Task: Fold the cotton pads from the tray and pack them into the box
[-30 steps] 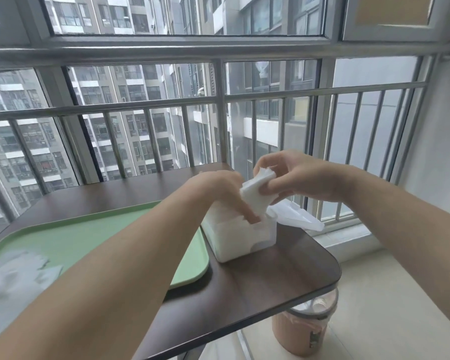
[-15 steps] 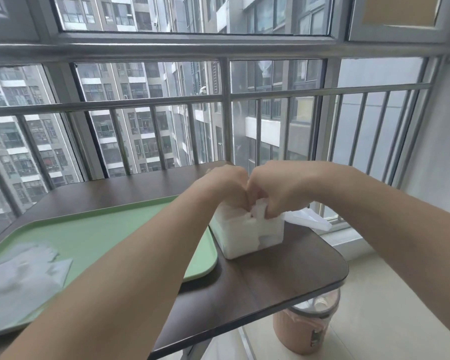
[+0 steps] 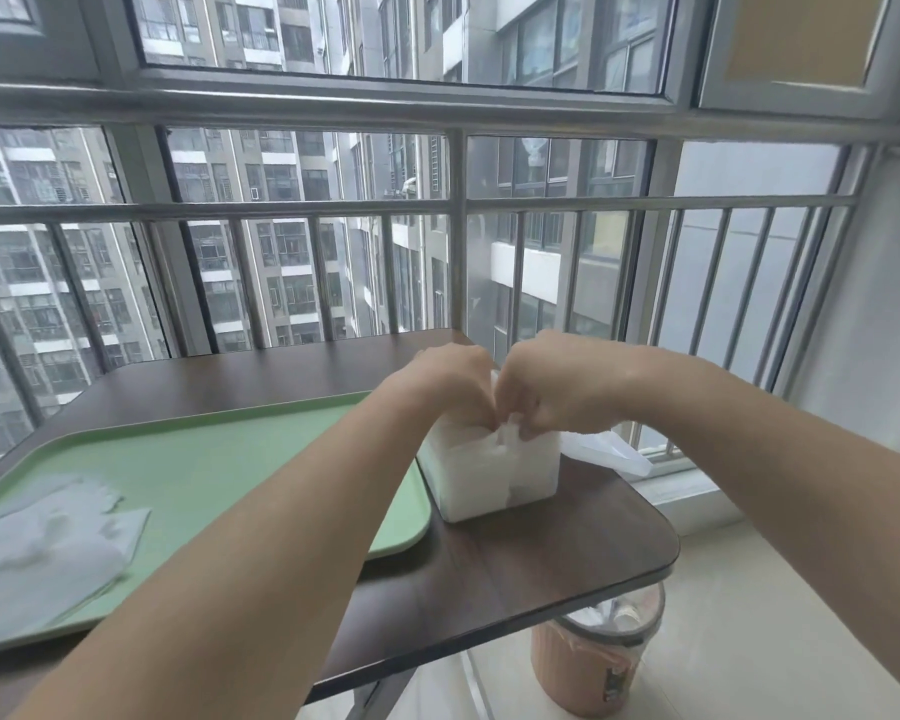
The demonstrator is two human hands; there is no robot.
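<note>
Box [image 3: 489, 483] one, tray [image 3: 204, 459] one; left hand [image 3: 453, 381], right hand [image 3: 552, 389] pinch pad [image 3: 510, 434].

Dark brown wood-grain table [image 3: 515, 558] — positioned just beside a grey metal window railing [image 3: 458, 252]. Pink round waste bin [image 3: 593, 672] with clear liner stands on the pale tiled floor [image 3: 749, 615] — below the table's right corner. Grey apartment blocks [image 3: 261, 168] outside.

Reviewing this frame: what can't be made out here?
Head view only.
- Left hand and right hand fingertips: buried in the box mouth, grip on the pad unclear.
- Box fill level: hands and cloudy walls hide it.
- Loose pads on the tray: blurred, cut by the left edge, uncountable.
- Bin contents: under the table edge.
</note>
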